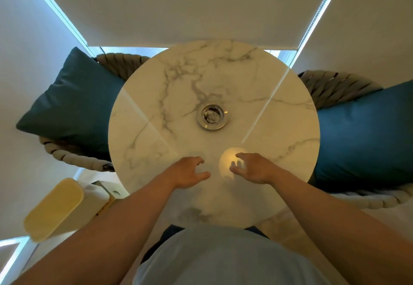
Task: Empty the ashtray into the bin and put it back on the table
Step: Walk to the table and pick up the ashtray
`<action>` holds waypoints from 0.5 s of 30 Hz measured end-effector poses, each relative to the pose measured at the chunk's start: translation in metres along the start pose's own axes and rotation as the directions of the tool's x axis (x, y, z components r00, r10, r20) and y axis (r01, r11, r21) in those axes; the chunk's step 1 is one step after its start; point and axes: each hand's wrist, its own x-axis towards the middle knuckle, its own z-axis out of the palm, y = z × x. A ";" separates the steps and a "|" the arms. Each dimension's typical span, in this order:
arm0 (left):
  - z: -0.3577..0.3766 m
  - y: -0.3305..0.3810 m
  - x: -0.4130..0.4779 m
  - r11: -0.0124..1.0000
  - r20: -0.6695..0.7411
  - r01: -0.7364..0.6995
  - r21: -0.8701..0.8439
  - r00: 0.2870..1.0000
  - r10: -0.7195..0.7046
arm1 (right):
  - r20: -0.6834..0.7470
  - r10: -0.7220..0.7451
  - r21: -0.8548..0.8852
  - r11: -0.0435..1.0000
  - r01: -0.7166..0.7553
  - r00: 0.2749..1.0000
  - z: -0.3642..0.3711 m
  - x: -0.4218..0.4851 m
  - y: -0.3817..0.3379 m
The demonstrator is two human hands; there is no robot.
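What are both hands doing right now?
Left hand: open, empty, above the table.
Right hand: open, empty, short of the ashtray.

Glossy marble table (156, 97), shiny metal ashtray (213, 126).

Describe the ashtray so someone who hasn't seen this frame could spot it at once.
Find the round marble table between two blue cushions. The ashtray sits near its centre, beyond both open hands. It is the only object there: a small round metal dish holding grey ash.
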 end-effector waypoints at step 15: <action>-0.102 -0.039 0.136 0.983 -0.152 -0.153 0.102 0.974 0.168 | -0.189 0.127 0.151 0.984 -0.099 0.974 -0.057 0.107 -0.041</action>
